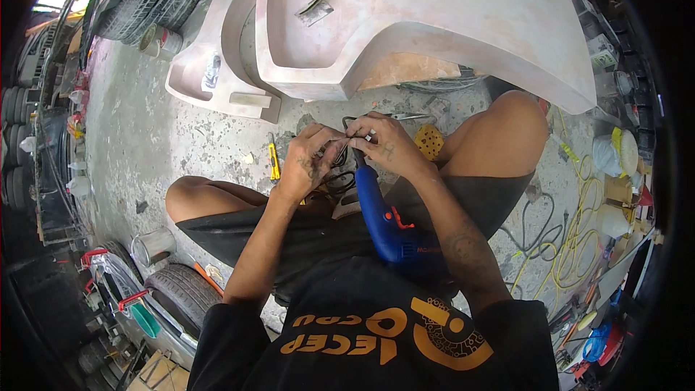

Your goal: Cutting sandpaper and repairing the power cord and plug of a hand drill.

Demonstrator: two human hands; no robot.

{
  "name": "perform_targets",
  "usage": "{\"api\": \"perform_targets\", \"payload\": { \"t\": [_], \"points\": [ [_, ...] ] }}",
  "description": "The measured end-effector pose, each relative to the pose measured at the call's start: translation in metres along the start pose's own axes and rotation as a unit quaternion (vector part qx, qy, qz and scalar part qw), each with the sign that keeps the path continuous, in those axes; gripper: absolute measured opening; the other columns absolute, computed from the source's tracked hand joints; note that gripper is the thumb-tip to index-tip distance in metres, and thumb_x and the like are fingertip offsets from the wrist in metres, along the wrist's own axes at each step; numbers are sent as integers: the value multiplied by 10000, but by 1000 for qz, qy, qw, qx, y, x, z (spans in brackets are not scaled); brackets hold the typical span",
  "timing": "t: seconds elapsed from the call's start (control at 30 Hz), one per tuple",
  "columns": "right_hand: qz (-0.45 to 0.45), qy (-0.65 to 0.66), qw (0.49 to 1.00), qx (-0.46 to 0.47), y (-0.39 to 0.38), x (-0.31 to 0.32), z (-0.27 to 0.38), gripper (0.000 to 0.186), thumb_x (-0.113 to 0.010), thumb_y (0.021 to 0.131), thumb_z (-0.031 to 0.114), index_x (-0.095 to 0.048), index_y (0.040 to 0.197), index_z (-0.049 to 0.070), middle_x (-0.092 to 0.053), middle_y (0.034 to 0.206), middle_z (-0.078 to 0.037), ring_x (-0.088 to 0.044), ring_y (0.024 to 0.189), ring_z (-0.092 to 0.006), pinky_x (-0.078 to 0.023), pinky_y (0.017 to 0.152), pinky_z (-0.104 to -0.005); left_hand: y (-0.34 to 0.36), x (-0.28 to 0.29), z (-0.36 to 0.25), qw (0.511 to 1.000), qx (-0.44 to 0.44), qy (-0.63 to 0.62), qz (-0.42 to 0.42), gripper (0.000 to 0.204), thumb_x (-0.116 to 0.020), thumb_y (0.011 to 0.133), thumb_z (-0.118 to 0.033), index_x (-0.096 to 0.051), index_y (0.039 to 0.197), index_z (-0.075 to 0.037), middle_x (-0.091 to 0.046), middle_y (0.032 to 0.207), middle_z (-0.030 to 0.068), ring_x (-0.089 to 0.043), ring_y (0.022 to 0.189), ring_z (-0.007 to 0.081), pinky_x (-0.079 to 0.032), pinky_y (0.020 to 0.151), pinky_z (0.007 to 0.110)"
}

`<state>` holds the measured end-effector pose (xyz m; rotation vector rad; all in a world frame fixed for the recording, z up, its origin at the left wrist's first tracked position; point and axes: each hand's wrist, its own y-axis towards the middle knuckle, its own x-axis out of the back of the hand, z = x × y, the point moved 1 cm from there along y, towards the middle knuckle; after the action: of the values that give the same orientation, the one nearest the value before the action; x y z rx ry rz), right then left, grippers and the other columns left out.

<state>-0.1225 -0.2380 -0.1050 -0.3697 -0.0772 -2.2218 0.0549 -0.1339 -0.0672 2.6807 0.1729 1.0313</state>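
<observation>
My left hand (313, 158) and my right hand (382, 146) meet above my lap, their fingertips pinched together on a thin dark power cord (347, 153). The cord's end is mostly hidden by the fingers. A blue corded power tool (381, 211) with a red trigger, like a drill, rests on my lap under my right forearm; its handle points toward my hands. Left of my left hand, a yellow utility knife (274, 161) lies on the floor. Beyond my right hand are a metal cutting tool (407, 116), perhaps scissors, and a yellow perforated disc (428, 142).
A large pale molded body panel (463, 11) stands just ahead, with a smaller curved piece (230, 94) beside it. Tires (190, 292), a can (153, 247) and a bucket (161, 42) line the left. Yellow cables (575, 224) coil at right.
</observation>
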Motion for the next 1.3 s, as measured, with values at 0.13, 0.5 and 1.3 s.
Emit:
{"api": "perform_targets", "payload": {
  "t": [0.13, 0.5, 1.3],
  "points": [
    [-13, -12, 1000, 21, 1, 0, 1, 180, -752, 933, 143, -712, 1072, 36, -637, 1004, -91, -659, 843, -162, -582, 689, -315, 4, 1, 2, 991, 111, -70, 32, 127, -716, 911, 26, -718, 1035, -1, -750, 919, 125, -732, 829, 232, -560, 748, 337],
    [-33, 73, 995, -62, -1, 0, -7, 219, -780, 894, 205, -710, 1037, 55, -675, 909, -128, -696, 784, -241, -554, 703, -366, -18, -14, 3, 931, 262, -239, -81, 181, -748, 937, -55, -715, 1093, 30, -746, 978, 95, -689, 893, 148, -549, 800, 295],
    [6, 151, 978, -142, 1, 3, 0, 290, -705, 993, 241, -677, 1154, 2, -700, 953, -94, -708, 705, -148, -624, 621, -289, 20, 16, -25, 991, -58, 110, 56, 423, -751, 769, 69, -678, 1177, -18, -644, 1208, 126, -616, 1142, 356, -479, 986, 439]
  ]
}}
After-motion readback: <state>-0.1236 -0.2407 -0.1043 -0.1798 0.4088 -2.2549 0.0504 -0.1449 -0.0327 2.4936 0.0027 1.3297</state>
